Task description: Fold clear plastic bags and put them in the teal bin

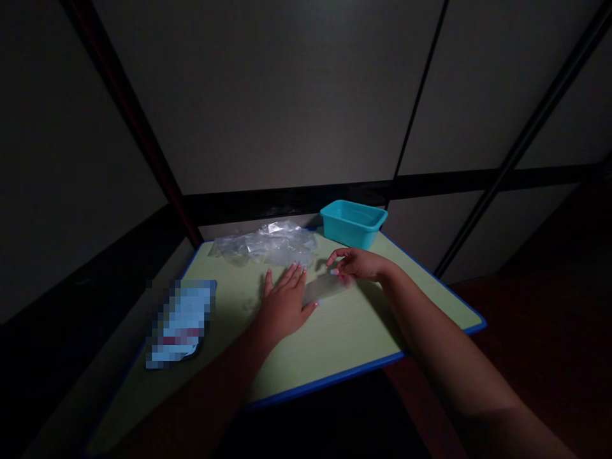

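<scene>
The film point(326, 289) lies on the table point(329, 350), partly under the spread left hand point(285, 305), its far end at the curled right hand point(351, 264), whether pinched I cannot tell, and an uneven pull could crease it.

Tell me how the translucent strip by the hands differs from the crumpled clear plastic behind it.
The translucent strip looks smooth and narrow; the crumpled clear plastic is wrinkled and spreads wider. The left hand lies over part of the translucent strip, with the right hand at its other end, while the crumpled clear plastic lies farther back on the table. Both are colourless and see-through.
</scene>
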The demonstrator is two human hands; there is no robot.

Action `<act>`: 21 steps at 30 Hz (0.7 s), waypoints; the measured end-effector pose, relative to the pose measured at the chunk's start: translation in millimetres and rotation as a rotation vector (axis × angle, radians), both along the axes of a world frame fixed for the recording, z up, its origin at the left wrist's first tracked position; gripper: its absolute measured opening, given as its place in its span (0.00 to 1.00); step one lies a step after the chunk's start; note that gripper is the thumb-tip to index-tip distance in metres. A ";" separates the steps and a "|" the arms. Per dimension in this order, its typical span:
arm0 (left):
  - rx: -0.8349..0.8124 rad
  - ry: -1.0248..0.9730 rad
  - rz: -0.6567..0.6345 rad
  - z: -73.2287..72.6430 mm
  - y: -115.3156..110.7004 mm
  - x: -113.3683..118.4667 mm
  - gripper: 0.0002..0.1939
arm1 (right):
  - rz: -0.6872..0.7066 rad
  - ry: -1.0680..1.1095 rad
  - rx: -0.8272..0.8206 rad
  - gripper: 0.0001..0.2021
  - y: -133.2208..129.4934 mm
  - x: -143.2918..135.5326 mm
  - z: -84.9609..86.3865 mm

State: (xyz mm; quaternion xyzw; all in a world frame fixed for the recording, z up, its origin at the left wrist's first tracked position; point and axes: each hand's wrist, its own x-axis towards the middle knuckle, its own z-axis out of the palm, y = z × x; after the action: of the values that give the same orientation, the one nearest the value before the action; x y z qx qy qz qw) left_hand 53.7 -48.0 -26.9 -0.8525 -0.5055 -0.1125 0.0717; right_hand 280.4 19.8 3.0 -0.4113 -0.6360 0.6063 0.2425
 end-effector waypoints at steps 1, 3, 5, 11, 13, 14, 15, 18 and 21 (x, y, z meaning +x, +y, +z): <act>0.035 0.006 -0.002 2.2 -1.0 -1.0 0.32 | 0.009 0.008 -0.003 0.18 -1.3 -0.7 1.4; 0.080 0.018 -0.002 5.5 -2.8 -1.5 0.33 | 0.010 0.026 -0.010 0.18 -3.0 -2.0 3.5; 0.091 0.019 0.002 6.3 -4.2 0.8 0.35 | -0.023 0.057 -0.015 0.18 -3.4 -2.9 4.4; -0.030 -0.055 0.023 1.5 -2.2 15.5 0.40 | -0.107 0.182 -0.054 0.18 -4.7 -8.7 4.9; -0.059 -0.100 0.042 1.0 0.6 18.0 0.37 | -0.135 0.219 -0.072 0.16 -7.1 -13.0 5.5; -0.067 -0.128 0.049 0.9 2.3 18.5 0.35 | -0.148 0.239 -0.083 0.15 -8.6 -15.5 5.8; -0.074 -0.158 0.051 0.6 4.0 18.7 0.34 | -0.158 0.260 -0.094 0.15 -9.9 -18.3 5.9; -0.105 -0.271 0.027 -2.3 9.4 17.9 0.33 | -0.159 0.319 -0.113 0.13 -12.8 -26.0 5.5; -0.189 -0.457 -0.050 -7.1 14.8 15.8 0.30 | -0.139 0.367 -0.110 0.11 -12.8 -30.4 4.9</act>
State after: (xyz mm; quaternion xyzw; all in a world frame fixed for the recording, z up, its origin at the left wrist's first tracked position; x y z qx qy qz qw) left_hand 69.4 -33.2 -33.9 -0.8200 -0.4955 -0.2566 -0.1273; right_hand 250.0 7.0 7.8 -0.3493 -0.5172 0.6867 0.3729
